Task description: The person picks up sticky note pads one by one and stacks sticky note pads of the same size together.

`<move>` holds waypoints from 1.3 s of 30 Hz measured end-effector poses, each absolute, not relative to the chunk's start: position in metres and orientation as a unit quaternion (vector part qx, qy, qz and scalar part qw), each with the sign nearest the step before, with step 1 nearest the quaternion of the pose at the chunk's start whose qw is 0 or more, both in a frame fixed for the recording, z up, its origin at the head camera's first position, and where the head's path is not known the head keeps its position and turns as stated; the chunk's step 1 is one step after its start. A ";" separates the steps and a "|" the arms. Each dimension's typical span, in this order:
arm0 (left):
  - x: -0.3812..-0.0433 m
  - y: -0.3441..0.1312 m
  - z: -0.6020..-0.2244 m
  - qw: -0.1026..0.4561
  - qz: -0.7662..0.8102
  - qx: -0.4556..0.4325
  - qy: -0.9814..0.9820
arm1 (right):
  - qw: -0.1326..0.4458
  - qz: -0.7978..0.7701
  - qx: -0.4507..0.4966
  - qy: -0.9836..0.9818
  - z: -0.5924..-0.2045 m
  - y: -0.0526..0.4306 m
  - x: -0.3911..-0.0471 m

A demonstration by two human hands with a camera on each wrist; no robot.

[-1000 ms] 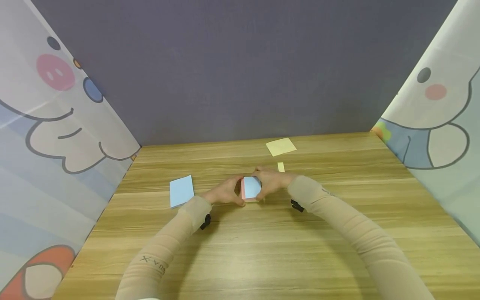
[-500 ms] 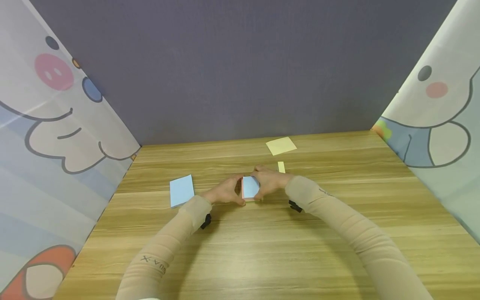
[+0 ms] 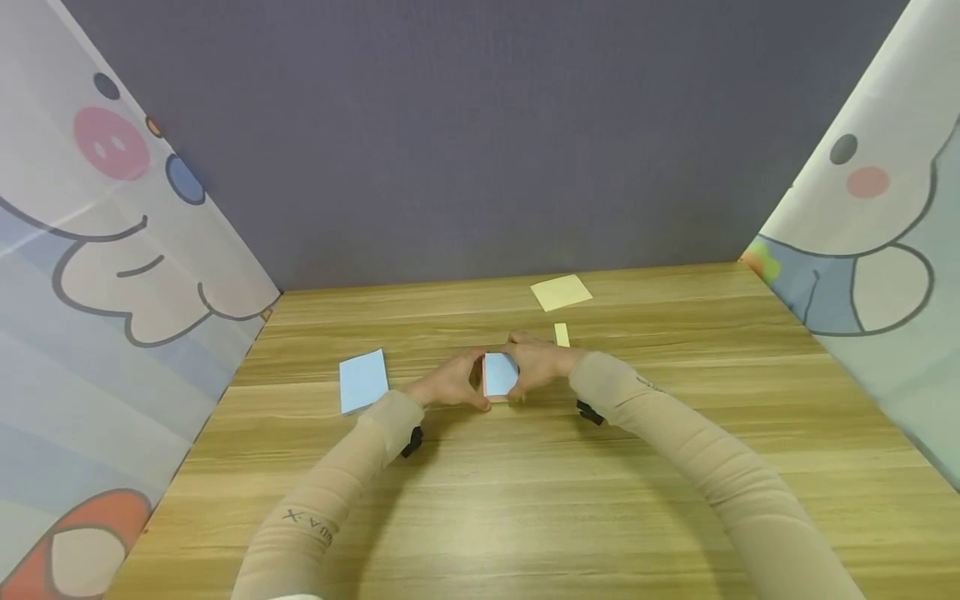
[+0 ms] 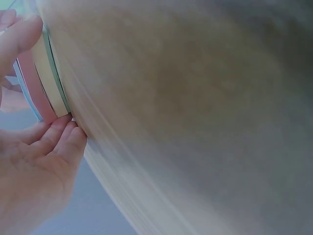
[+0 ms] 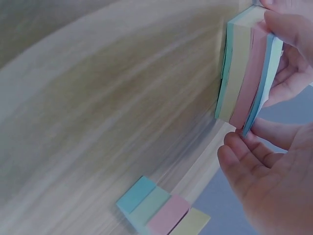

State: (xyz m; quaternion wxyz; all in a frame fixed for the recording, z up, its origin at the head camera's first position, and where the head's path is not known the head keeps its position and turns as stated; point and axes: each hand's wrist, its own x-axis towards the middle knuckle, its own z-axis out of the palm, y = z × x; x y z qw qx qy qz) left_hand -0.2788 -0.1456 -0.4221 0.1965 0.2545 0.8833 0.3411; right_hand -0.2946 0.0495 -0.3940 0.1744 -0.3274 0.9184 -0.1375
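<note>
A thick stack of sticky notes lies near the middle of the wooden table, a blue pad on top. Its layered edge shows green, yellow, pink and blue in the right wrist view. My left hand holds the stack's left side, thumb at the near corner and fingers at the far one. From the right, my right hand grips it likewise, its thumb by the near edge and its fingers along the far edge. In the left wrist view, the left fingertips are right at the stack's end, low by the tabletop.
A blue sticky pad lies to the left. Farther back is a yellow sheet. A small block of narrow sticky notes, in blue, green, pink and yellow, stands behind the right wrist. A dark panel rises at the table's back.
My right hand has shifted slightly left, and the blue top pad with it, so less of the pink layer shows at the stack's left edge. The left hand stays nearly still.
</note>
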 end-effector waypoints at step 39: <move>-0.281 -0.147 -0.422 0.207 0.350 0.239 0.882 | 0.193 -0.146 -0.320 0.916 -0.393 0.054 -0.295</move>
